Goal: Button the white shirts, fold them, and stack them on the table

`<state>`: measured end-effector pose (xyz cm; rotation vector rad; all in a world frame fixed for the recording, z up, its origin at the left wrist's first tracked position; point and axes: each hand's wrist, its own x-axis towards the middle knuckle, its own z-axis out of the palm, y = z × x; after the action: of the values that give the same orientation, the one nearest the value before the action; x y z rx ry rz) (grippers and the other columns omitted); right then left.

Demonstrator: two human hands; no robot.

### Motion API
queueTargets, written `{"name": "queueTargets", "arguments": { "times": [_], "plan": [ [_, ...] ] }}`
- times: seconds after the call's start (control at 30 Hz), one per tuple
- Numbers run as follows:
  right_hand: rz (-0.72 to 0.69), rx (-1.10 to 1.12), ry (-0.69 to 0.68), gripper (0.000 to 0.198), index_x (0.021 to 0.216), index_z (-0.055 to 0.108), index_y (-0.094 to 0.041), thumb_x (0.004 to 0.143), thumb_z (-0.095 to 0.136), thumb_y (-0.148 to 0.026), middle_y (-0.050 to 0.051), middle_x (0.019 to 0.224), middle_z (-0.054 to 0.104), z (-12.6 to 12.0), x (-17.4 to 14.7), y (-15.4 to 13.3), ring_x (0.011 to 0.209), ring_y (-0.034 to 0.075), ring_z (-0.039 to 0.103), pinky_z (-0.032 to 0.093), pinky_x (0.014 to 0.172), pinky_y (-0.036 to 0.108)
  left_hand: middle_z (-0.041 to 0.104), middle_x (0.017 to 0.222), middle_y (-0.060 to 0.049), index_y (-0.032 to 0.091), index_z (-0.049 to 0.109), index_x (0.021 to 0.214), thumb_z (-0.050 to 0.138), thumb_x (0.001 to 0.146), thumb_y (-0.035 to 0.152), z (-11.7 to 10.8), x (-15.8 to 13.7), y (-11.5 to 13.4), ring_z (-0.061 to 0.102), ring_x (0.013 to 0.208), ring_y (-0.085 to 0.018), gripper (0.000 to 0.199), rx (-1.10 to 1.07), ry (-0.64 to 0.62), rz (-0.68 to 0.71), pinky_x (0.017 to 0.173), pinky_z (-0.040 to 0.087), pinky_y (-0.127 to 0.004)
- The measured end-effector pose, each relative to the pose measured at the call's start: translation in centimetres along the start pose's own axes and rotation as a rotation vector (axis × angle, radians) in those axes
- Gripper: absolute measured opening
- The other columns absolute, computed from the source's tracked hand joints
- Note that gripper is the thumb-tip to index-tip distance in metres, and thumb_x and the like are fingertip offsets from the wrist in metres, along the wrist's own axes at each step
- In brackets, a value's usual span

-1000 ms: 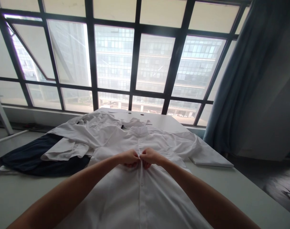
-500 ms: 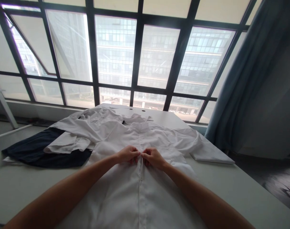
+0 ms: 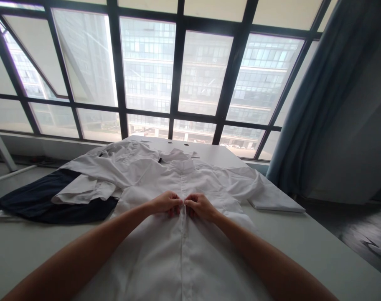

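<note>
A white shirt [image 3: 153, 255] lies front side up on the table, its collar [image 3: 181, 166] toward the window and its sleeves spread to both sides. Halfway along the front placket, my left hand [image 3: 167, 203] pinches the cloth from the left. My right hand [image 3: 199, 206] pinches the placket from the right, thumb and fingertips closed. The fingertips of both hands almost meet and lift the cloth slightly. Whatever button or buttonhole lies between the fingertips is hidden. Below my hands the placket runs straight toward me.
A navy garment [image 3: 30, 196] lies at the left under a white sleeve. More crumpled white clothing [image 3: 124, 151] is heaped behind it. A folded white cloth [image 3: 275, 200] rests at the right on the white table [image 3: 316, 246]. Windows stand behind, with a blue-grey curtain [image 3: 309, 113] at right.
The view has shifted slightly, so the surroundings sit a little further left. Both hands stay at the same spot on the placket, still pinching it.
</note>
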<state>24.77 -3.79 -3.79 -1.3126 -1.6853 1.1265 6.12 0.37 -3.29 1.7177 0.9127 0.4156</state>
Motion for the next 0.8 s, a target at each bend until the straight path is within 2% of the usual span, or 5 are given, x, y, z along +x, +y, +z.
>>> {"name": "queueTargets", "arguments": {
  "times": [0.23,0.4,0.57,0.7,0.8],
  "plan": [
    [-0.007,-0.052,-0.003,0.023,0.071,0.060,-0.016,0.079,0.065,-0.037,-0.003,0.053,0.059,0.1,0.6,0.5,0.042,0.009,0.053,0.037,0.038,0.017,0.063,0.059,-0.001,0.013,0.060,0.070,0.065,0.071,0.056,0.2,-0.4,0.6,0.051,0.042,-0.008,0.043,-0.039,0.004,-0.032,0.045,0.036,-0.021],
    [-0.070,-0.138,0.077,0.012,0.068,0.062,-0.015,0.074,0.064,-0.026,-0.003,0.053,0.061,0.8,0.7,0.9,0.044,0.009,0.052,0.036,0.041,0.018,0.062,0.057,-0.001,0.012,0.061,0.066,0.064,0.070,0.064,0.6,-0.4,0.7,0.049,0.042,-0.008,0.052,-0.014,0.071,-0.052,0.045,0.034,-0.021],
    [-0.138,-0.235,0.119,0.014,0.070,0.066,-0.014,0.074,0.064,-0.027,-0.001,0.057,0.064,1.0,0.6,1.0,0.048,0.010,0.055,0.039,0.045,0.018,0.057,0.052,0.002,0.014,0.058,0.060,0.066,0.072,0.052,0.9,-0.2,0.6,0.047,0.041,-0.007,0.041,0.001,0.133,-0.069,0.042,0.030,-0.020],
    [-0.052,-0.174,0.058,0.021,0.072,0.065,-0.014,0.078,0.062,-0.035,-0.002,0.054,0.063,0.6,0.5,0.5,0.044,0.009,0.054,0.037,0.041,0.017,0.053,0.050,0.004,0.016,0.054,0.058,0.062,0.075,0.042,1.0,-0.2,0.7,0.044,0.038,-0.007,0.032,-0.012,0.139,-0.082,0.040,0.027,-0.020],
    [0.044,-0.106,0.036,0.018,0.071,0.063,-0.015,0.079,0.058,-0.030,-0.003,0.054,0.063,0.5,0.5,0.1,0.040,0.008,0.052,0.036,0.039,0.017,0.048,0.047,0.005,0.017,0.050,0.056,0.060,0.077,0.040,1.0,-0.1,0.6,0.040,0.037,-0.007,0.032,0.012,0.141,-0.054,0.039,0.025,-0.020]
  ]
}}
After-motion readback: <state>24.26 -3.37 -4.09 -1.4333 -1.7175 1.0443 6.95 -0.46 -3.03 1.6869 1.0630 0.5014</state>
